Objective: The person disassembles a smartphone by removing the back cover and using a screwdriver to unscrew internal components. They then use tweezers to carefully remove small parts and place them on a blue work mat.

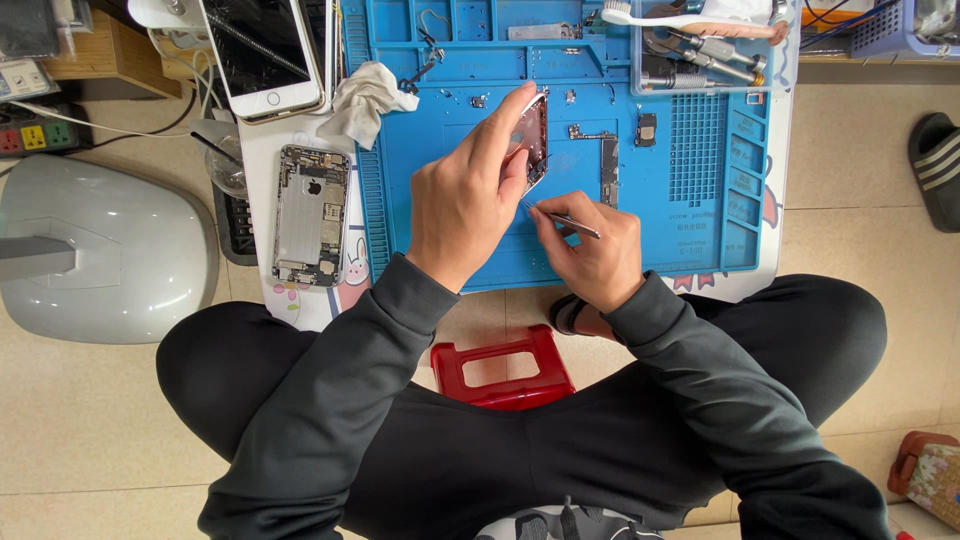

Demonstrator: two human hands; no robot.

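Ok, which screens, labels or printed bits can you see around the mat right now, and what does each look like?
Phone screen: upper left of the blue mat, white-framed rectangle with dark cracked glass, lying face up.
Open phone shell: left of the mat, silver rectangle showing its insides, no display.
Phone frame: tilted up in the left hand, dark reddish; the right hand holds a thin metal tool to it.
Mat markings: small pale print, too small to read.

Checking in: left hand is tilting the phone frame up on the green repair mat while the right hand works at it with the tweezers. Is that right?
Not quite: the repair mat is blue, not green, as the head view shows. The rest stands: the left hand tilts the phone frame up on its edge over the mat, and the right hand holds thin metal tweezers with the tip at the frame's lower edge.
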